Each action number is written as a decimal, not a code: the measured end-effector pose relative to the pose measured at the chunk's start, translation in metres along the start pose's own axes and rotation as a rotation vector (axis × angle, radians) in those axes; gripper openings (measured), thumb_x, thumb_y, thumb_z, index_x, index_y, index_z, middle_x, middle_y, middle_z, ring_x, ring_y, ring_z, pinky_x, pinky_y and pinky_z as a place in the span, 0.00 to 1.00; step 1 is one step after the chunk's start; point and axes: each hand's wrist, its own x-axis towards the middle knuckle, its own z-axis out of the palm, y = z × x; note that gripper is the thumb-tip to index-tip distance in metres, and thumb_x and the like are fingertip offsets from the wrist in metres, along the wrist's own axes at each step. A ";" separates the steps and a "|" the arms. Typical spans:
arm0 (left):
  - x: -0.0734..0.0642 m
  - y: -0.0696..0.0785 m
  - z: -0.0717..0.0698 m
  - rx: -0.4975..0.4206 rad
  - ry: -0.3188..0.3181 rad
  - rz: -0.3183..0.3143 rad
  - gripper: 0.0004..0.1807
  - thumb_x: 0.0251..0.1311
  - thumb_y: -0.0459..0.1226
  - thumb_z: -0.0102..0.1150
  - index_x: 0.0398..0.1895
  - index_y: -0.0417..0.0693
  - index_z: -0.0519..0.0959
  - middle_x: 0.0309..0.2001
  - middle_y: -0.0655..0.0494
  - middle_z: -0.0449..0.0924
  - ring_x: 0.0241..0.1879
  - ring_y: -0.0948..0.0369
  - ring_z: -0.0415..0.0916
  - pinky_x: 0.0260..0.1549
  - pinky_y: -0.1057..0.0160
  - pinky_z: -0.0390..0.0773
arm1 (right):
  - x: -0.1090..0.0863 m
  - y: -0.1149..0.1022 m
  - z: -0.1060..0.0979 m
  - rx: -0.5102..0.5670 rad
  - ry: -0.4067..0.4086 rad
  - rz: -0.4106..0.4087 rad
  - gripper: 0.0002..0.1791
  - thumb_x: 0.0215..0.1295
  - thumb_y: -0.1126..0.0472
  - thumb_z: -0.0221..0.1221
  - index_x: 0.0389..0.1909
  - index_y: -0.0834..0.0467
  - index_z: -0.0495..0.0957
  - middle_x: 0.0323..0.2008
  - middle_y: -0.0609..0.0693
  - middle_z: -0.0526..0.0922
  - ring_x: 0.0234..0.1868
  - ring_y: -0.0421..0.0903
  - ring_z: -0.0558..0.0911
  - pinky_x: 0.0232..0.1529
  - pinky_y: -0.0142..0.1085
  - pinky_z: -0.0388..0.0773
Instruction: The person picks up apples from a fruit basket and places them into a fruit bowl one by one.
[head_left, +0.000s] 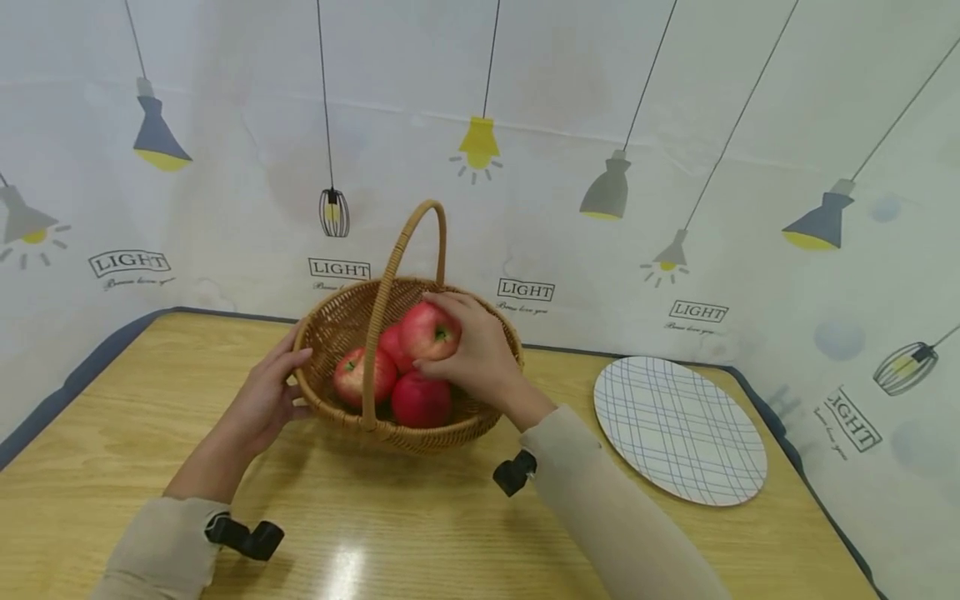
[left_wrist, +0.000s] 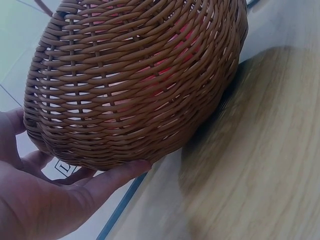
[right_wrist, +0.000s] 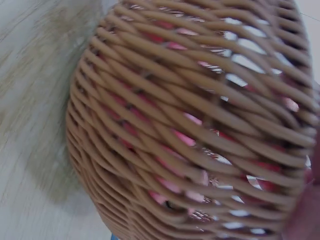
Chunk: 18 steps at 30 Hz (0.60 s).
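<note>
A brown wicker basket with a tall arched handle stands on the wooden table. Over its inside, my right hand grips a red apple between thumb and fingers. Below and beside that apple lie a yellowish-red apple, a dark red apple and another red one, partly covered. At the basket's left side, my left hand holds the rim, with fingers against the woven wall. In the right wrist view, the basket wall hides most of the hand.
To the right on the table lies a white oval plate with a blue checked pattern. A pale wall covering printed with lamps rises behind the table. Each wrist carries a small black camera mount.
</note>
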 end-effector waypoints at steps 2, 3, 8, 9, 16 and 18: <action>0.000 0.000 0.001 0.003 0.000 -0.001 0.34 0.81 0.50 0.34 0.82 0.75 0.35 0.83 0.44 0.29 0.74 0.31 0.50 0.53 0.45 0.77 | -0.003 0.000 -0.005 0.031 0.036 0.003 0.43 0.48 0.58 0.78 0.69 0.52 0.73 0.67 0.53 0.75 0.65 0.51 0.77 0.61 0.47 0.78; 0.000 0.000 0.001 0.003 0.000 -0.002 0.34 0.81 0.50 0.34 0.82 0.75 0.35 0.83 0.44 0.29 0.74 0.31 0.50 0.53 0.45 0.77 | -0.004 0.000 -0.007 0.051 0.057 0.008 0.43 0.48 0.59 0.78 0.69 0.53 0.73 0.66 0.53 0.76 0.64 0.51 0.77 0.60 0.47 0.79; -0.001 -0.001 -0.001 -0.013 0.008 -0.004 0.33 0.81 0.49 0.34 0.81 0.76 0.35 0.83 0.44 0.28 0.75 0.32 0.49 0.51 0.48 0.79 | -0.010 0.001 -0.017 0.138 0.130 0.045 0.43 0.48 0.61 0.77 0.69 0.55 0.73 0.65 0.53 0.78 0.60 0.51 0.80 0.56 0.45 0.81; -0.001 -0.001 -0.001 -0.016 0.009 -0.006 0.33 0.81 0.49 0.34 0.81 0.76 0.35 0.83 0.45 0.28 0.75 0.32 0.49 0.50 0.50 0.79 | -0.011 0.002 -0.019 0.150 0.140 0.056 0.44 0.48 0.61 0.77 0.69 0.54 0.73 0.65 0.53 0.78 0.60 0.50 0.79 0.56 0.45 0.81; 0.000 -0.001 -0.001 -0.022 0.009 -0.010 0.33 0.81 0.49 0.35 0.81 0.77 0.36 0.83 0.44 0.28 0.75 0.31 0.49 0.50 0.50 0.78 | -0.025 0.012 -0.041 0.216 0.177 0.081 0.45 0.49 0.61 0.77 0.71 0.50 0.70 0.63 0.52 0.79 0.62 0.49 0.79 0.54 0.47 0.83; 0.001 -0.001 -0.001 -0.015 0.008 -0.010 0.33 0.81 0.49 0.35 0.81 0.77 0.36 0.83 0.45 0.28 0.75 0.31 0.49 0.50 0.49 0.78 | -0.030 0.016 -0.048 0.224 0.200 0.078 0.44 0.48 0.62 0.77 0.69 0.50 0.70 0.61 0.51 0.79 0.61 0.48 0.79 0.53 0.47 0.83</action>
